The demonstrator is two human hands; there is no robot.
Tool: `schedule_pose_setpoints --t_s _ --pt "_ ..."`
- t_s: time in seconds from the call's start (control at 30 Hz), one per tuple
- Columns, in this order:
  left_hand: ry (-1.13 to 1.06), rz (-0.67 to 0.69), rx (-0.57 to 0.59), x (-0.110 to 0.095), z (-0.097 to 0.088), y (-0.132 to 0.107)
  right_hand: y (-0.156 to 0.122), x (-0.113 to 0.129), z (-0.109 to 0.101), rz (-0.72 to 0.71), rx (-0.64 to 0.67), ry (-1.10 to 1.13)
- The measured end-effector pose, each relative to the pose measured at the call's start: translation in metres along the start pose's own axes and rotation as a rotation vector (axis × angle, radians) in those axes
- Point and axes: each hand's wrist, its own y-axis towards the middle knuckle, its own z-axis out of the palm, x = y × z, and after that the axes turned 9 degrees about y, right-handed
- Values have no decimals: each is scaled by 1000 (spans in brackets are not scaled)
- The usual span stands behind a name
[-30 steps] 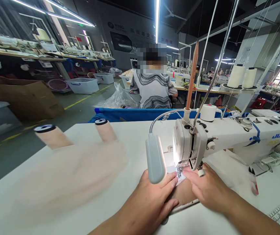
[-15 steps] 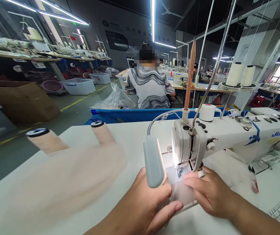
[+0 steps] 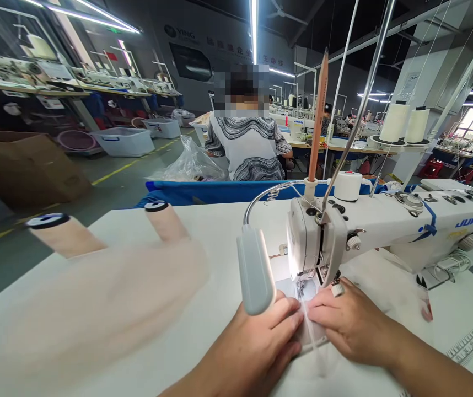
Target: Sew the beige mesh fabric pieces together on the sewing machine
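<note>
**Both hands flat at the needle of a white sewing machine**

While the wide white desk [image 3: 203, 336] fills the lower half of the view, a large sheet of sheer peach-pink fabric [image 3: 96, 314] lies spread over its left part, and two peach-coloured thread cones with black tops [image 3: 60, 234] lean at the sheet's far edge. Right of centre stands a white industrial sewing machine [image 3: 385, 231], its head over the desk, with a blue logo on its arm. A grey gooseneck lamp [image 3: 255, 270] hangs just left of the head and lights the needle area. Behind the machine rises a metal thread stand carrying two cream thread cones [image 3: 404, 121], and a thin brown stick [image 3: 318, 110] juts up from the machine top. Beyond the desk, a person in a striped grey-and-white top [image 3: 248, 146] sits with their back to the camera.

Under the needle lies a small piece of pale translucent fabric [image 3: 311, 333], on the desk between the two hands. The left hand [image 3: 263, 344] rests flat on its left side, fingers together and reaching towards the presser foot. The right hand [image 3: 346, 325] presses down on the right side, fingers held close, fingertips touching the piece just in front of the needle. The two hands almost meet.
</note>
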Motion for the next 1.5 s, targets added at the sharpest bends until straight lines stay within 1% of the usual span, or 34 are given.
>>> schedule_pose_setpoints --t_s 0.07,0.13,0.33,0.4,0.47,0.5,0.53,0.63,0.77,0.83,0.9,1.03,1.1,1.17,1.23,1.3,1.33,1.4,1.47,1.5 --pt "1 3 -23 0 3 -1 -1 0 2 -5 -2 2" --pt "-2 -2 -17 0 2 0 -1 -1 2 -8 -9 2" --pt "44 47 14 -5 -13 7 -1 1 1 -30 -29 14" --pt "71 59 -15 -7 -14 9 -1 1 2 -30 -33 14" --pt "79 63 -83 -7 -13 10 -1 1 2 -27 -33 13" --pt "77 63 -97 -7 -12 10 -1 0 2 -26 -34 13" --pt "75 64 -94 -6 -12 10 -1 0 3 -24 -35 12" --pt "78 55 -31 -4 -10 9 0 -1 3 -14 -36 5" --pt "88 10 -62 2 -2 5 1 -2 4 11 -43 -5" --pt "91 -12 -55 4 1 3 2 -3 5 17 -65 -9" --pt "97 -33 -31 5 1 3 3 -3 7 14 -93 -14" --pt "117 -69 -2 6 -7 5 1 -3 5 26 -121 -23" --pt "105 -78 3 5 -11 6 -1 -1 -1 23 -103 11" --pt "61 -85 16 2 -15 6 -4 1 -8 0 -48 94" --pt "4 -118 54 -1 -19 5 -7 1 -14 -12 23 175" --pt "-47 -175 112 -4 -22 4 -7 0 -15 -4 62 210" --pt "-66 -199 142 -5 -22 4 -6 0 -14 3 58 215" --pt "-95 -231 204 -6 -20 5 -3 -1 -10 16 -1 243" --pt "-111 -255 240 -6 -15 7 2 0 -5 49 -108 322" --pt "-112 -269 230 -5 -12 8 4 1 -3 80 -169 376"
